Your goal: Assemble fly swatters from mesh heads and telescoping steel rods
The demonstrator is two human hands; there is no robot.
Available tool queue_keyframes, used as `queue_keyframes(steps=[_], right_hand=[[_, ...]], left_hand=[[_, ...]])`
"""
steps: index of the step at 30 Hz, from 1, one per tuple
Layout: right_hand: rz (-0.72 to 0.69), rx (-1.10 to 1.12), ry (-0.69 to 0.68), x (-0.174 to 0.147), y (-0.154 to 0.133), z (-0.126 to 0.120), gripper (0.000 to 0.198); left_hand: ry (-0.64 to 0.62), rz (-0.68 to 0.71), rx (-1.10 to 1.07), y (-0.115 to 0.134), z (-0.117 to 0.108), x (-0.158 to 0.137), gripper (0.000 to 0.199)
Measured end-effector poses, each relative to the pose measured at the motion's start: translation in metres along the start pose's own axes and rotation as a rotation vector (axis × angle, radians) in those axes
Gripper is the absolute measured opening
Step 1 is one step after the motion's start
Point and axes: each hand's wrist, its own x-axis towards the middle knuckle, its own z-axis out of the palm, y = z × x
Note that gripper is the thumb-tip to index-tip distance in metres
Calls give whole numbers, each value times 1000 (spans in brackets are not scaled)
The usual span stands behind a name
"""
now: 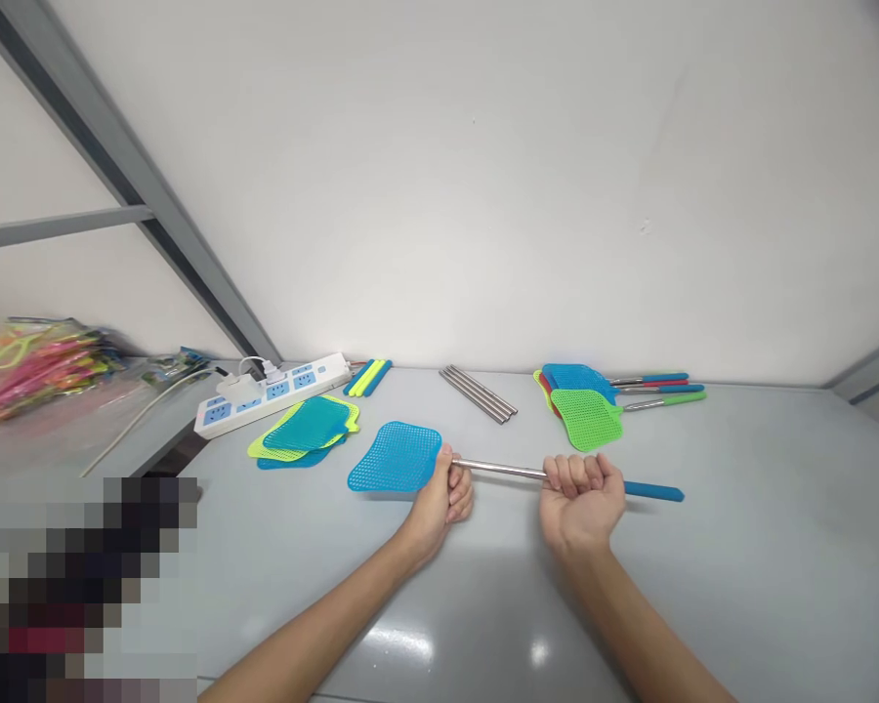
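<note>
Between my two hands a blue fly swatter (396,457) is held level above the grey table, its mesh head to the left. My left hand (441,498) is closed on the neck, where the head meets the metal rod. Further right, my right hand (582,498) wraps round the shaft, with the blue grip end sticking out beyond it. Silver metal rods (479,393) lie side by side behind my hands. At the back right, several complete fly swatters (590,420) in green, blue, red and yellow are stacked, their handles pointing right.
Loose blue and yellow-green swatter heads (308,427) are piled at left, near a white power strip (271,392) with plugs in it. Coloured grip tubes (367,378) lie beside the strip. Bagged colourful items (51,371) sit on the far-left surface. A wall borders the table (762,547) behind.
</note>
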Motion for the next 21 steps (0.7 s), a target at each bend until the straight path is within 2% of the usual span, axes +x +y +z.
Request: queue_keyframes(steps=[5, 12, 21], right_hand=[[28, -28, 60, 1, 1, -2, 34], [-14, -154, -49, 6, -1, -10, 35], [123, -78, 92, 4, 8, -14, 31]], left_hand=[[9, 68, 87, -2, 4, -1, 46], [32, 127, 206, -5, 7, -4, 45], [42, 140, 370, -5, 11, -14, 42]])
